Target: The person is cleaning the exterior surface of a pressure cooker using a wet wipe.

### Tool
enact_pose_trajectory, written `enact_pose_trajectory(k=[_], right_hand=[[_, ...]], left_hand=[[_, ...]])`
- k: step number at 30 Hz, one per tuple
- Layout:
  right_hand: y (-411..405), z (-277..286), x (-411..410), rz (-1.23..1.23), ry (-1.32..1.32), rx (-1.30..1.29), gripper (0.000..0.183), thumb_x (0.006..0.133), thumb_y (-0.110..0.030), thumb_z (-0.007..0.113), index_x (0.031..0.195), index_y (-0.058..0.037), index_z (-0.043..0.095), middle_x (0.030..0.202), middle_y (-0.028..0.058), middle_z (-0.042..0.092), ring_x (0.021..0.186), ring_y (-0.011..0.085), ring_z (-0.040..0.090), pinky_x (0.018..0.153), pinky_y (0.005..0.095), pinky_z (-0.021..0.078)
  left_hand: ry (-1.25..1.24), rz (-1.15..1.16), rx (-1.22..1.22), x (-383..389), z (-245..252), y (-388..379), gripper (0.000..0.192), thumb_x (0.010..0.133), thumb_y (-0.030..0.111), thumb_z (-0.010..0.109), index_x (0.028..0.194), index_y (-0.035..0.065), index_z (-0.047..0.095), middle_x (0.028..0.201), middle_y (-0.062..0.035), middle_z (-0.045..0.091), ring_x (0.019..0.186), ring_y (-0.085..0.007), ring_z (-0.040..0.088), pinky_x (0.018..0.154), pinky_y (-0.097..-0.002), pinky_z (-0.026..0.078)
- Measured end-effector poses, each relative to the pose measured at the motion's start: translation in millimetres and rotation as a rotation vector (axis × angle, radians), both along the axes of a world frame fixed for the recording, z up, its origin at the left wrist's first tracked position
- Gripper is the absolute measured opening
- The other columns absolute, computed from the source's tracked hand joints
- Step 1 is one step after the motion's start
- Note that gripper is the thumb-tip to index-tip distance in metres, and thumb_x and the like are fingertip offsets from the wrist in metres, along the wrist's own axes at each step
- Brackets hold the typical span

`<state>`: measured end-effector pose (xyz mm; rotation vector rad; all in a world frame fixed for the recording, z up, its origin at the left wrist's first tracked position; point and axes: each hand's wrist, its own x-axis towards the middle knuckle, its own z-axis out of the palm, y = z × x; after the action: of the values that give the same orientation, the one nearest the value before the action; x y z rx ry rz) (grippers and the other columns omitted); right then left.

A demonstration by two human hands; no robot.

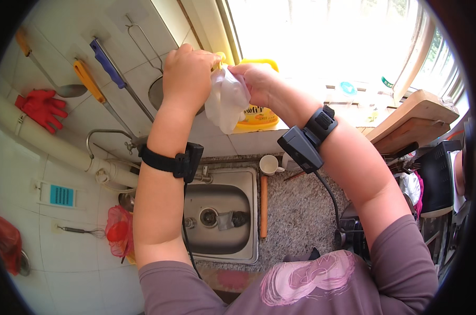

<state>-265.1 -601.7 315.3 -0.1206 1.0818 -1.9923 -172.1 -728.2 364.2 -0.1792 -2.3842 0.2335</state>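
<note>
Both arms reach up and forward over the sink to the window sill. A limp, translucent whitish plastic item point(225, 103), perhaps a bag or a thin glove, hangs between my hands. My left hand point(188, 75) pinches its top edge, where a small yellow part point(221, 57) shows at the fingertips. The fingers of my right hand point(257, 82) grip its upper right side. Just behind, a yellow jug point(259, 116) with a printed label stands on the sill, partly hidden by the plastic and my right hand.
Below lies a steel sink point(218, 193) with a dark strainer item near the drain. A white mug point(268, 164) and a wooden rolling pin point(264, 206) are right of it. Ladles and a sieve point(156, 92) hang at left; cutting boards point(415, 118) lean at right.
</note>
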Motion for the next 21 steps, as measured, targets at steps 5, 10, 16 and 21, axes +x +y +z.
enact_pose_trajectory(k=[5, 10, 16, 21], right_hand=[[-8, -3, 2, -0.051, 0.008, 0.018, 0.028, 0.102, -0.020, 0.046, 0.119, 0.0010, 0.056, 0.113, 0.0142, 0.065, 0.099, 0.0243, 0.066, 0.091, 0.0433, 0.0529], [10, 5, 22, 0.025, -0.028, -0.092, 0.032, 0.104, -0.022, 0.040, 0.123, 0.0002, 0.052, 0.117, 0.0151, 0.063, 0.106, 0.0271, 0.064, 0.096, 0.0454, 0.0510], [124, 36, 82, 0.153, 0.195, -0.194, 0.036, 0.104, -0.025, 0.043, 0.129, -0.0005, 0.053, 0.121, 0.0127, 0.064, 0.107, 0.0226, 0.064, 0.096, 0.0397, 0.0506], [254, 19, 145, 0.182, 0.283, -0.126, 0.034, 0.101, -0.028, 0.054, 0.119, 0.0002, 0.060, 0.110, 0.0101, 0.068, 0.098, 0.0168, 0.065, 0.084, 0.0325, 0.0530]], left_hand=[[0.004, -0.001, -0.042, -2, -2, -3, 0.030, 0.082, 0.006, 0.061, 0.104, 0.0173, 0.077, 0.097, 0.0000, 0.075, 0.089, -0.0232, 0.060, 0.084, -0.0365, 0.047], [-0.015, -0.014, 0.077, 13, 4, -3, 0.029, 0.085, 0.009, 0.059, 0.106, 0.0171, 0.077, 0.101, -0.0044, 0.074, 0.094, -0.0263, 0.061, 0.091, -0.0390, 0.046], [-0.028, -0.382, 1.007, 81, -4, 86, 0.040, 0.098, 0.019, 0.052, 0.135, 0.0054, 0.056, 0.121, -0.0151, 0.065, 0.113, -0.0234, 0.057, 0.102, -0.0369, 0.041], [-0.308, -0.657, 1.534, 161, -46, 193, 0.034, 0.093, 0.011, 0.067, 0.121, -0.0003, 0.051, 0.101, -0.0087, 0.067, 0.096, -0.0128, 0.063, 0.085, -0.0273, 0.049]])
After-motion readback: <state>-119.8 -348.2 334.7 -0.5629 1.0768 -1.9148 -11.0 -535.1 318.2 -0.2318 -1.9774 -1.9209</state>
